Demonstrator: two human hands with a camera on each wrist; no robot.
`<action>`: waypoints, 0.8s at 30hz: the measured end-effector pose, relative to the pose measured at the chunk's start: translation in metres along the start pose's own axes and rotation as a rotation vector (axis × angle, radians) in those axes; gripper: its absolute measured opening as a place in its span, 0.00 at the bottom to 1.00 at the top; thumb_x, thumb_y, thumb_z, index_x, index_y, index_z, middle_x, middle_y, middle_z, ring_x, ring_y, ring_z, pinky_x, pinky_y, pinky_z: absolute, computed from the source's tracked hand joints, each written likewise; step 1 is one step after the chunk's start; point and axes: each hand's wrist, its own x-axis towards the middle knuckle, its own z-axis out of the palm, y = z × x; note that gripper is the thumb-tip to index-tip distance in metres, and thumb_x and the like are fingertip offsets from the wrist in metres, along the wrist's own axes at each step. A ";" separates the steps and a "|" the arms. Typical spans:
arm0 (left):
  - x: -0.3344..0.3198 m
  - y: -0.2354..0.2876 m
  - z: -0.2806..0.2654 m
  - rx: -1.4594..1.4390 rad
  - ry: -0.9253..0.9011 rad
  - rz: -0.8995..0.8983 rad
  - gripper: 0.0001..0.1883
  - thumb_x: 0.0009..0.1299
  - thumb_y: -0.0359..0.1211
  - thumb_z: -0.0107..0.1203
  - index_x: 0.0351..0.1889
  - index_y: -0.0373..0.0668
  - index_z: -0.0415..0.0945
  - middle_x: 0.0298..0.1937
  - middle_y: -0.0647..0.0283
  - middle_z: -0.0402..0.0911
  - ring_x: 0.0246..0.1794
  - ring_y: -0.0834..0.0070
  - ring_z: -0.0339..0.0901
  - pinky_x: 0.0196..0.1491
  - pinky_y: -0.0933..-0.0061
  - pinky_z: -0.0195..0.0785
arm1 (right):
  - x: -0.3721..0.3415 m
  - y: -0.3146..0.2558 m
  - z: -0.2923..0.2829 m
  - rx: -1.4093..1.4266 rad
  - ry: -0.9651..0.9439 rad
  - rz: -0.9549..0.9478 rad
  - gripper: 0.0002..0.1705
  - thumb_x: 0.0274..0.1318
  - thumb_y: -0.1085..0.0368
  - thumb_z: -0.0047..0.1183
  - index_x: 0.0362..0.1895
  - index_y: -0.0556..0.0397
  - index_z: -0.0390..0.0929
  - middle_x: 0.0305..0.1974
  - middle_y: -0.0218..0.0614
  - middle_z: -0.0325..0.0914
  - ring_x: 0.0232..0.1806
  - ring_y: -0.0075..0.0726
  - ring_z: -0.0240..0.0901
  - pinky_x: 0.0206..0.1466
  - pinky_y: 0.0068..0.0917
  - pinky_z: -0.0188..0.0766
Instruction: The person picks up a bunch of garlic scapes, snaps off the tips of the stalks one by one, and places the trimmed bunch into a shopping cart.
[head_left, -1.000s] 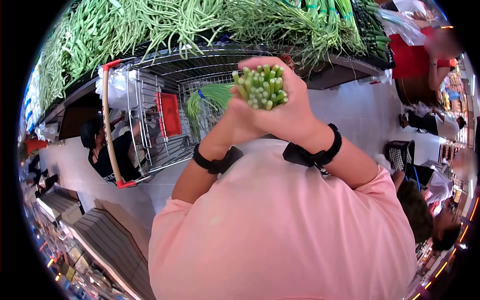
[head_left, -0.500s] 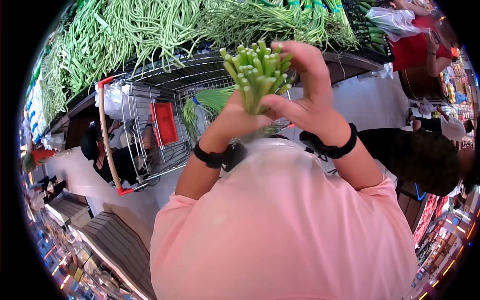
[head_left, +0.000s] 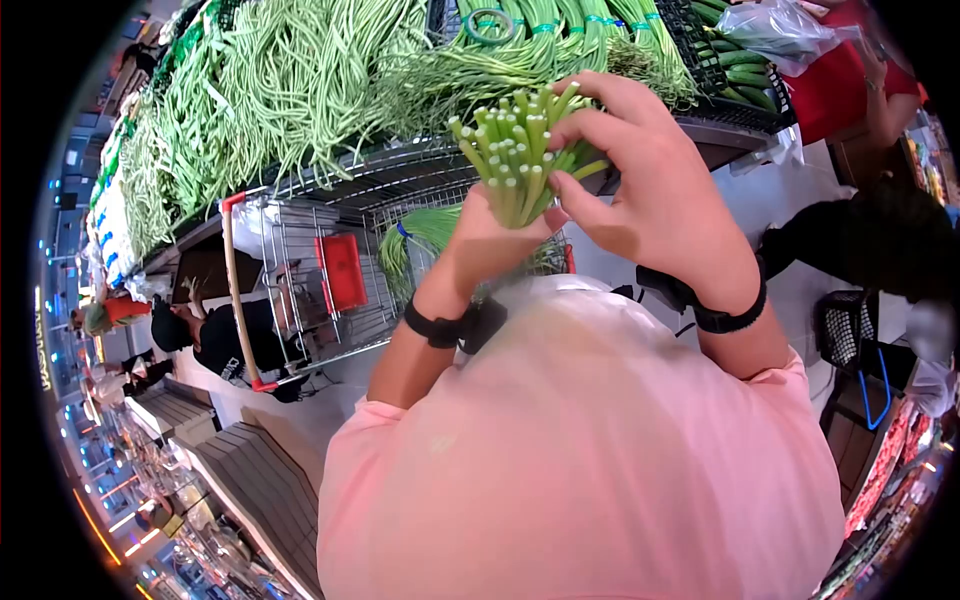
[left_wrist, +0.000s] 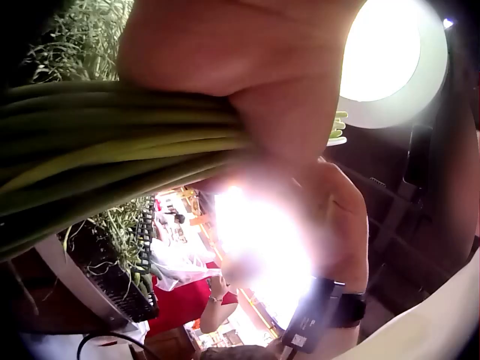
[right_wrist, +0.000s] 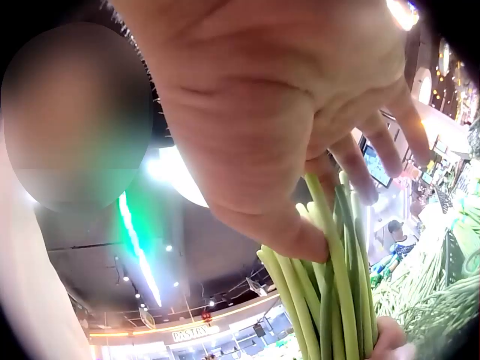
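Observation:
My left hand (head_left: 485,235) grips a bunch of garlic scapes (head_left: 520,165), long green stems whose pale cut ends fan upward toward the head camera. In the left wrist view, the stems (left_wrist: 112,154) run out to the left from under that hand. My right hand (head_left: 670,190) is at the bunch's right side. Its thumb and index finger pinch a stem near the cut ends, as the right wrist view shows at the stems (right_wrist: 334,277). The other right fingers (right_wrist: 382,154) are spread away from the bunch.
A shopping cart (head_left: 232,290) stands below the hands, holding another bunch of green stems (head_left: 425,228) with a blue band. Beyond it, a produce stand bears long beans (head_left: 300,90) and banded green bunches (head_left: 560,35), with a roll of tape (head_left: 490,27) on top. Other people stand at both sides.
The right hand has gone from being wrapped around the bunch with the left to pinching at its right side. The left hand keeps its grip lower on the stems, which now fan wider.

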 end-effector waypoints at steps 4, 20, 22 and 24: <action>0.012 -0.003 0.019 0.240 0.005 0.070 0.22 0.68 0.33 0.70 0.60 0.41 0.81 0.50 0.60 0.89 0.49 0.71 0.87 0.54 0.68 0.79 | -0.012 0.029 -0.013 0.046 -0.025 -0.076 0.12 0.52 0.68 0.69 0.41 0.55 0.84 0.66 0.47 0.78 0.73 0.61 0.67 0.75 0.49 0.65; -0.011 -0.001 0.080 0.109 0.158 -0.061 0.27 0.64 0.27 0.72 0.62 0.38 0.77 0.53 0.57 0.86 0.51 0.68 0.83 0.55 0.66 0.77 | -0.026 0.071 -0.021 0.468 -0.025 -0.129 0.13 0.58 0.74 0.68 0.46 0.60 0.81 0.53 0.48 0.85 0.57 0.45 0.82 0.63 0.36 0.77; -0.017 -0.004 0.078 0.063 0.170 -0.083 0.26 0.64 0.26 0.71 0.62 0.38 0.77 0.54 0.58 0.85 0.52 0.70 0.82 0.55 0.67 0.77 | -0.023 0.074 -0.016 0.451 -0.048 -0.191 0.14 0.58 0.73 0.69 0.48 0.59 0.82 0.54 0.45 0.84 0.56 0.41 0.82 0.61 0.35 0.78; -0.024 -0.007 0.075 0.037 0.150 -0.116 0.25 0.65 0.25 0.71 0.61 0.38 0.78 0.55 0.59 0.84 0.53 0.73 0.82 0.56 0.67 0.77 | -0.022 0.067 -0.016 0.552 -0.102 -0.065 0.22 0.57 0.72 0.71 0.55 0.56 0.79 0.57 0.41 0.82 0.58 0.38 0.81 0.61 0.34 0.77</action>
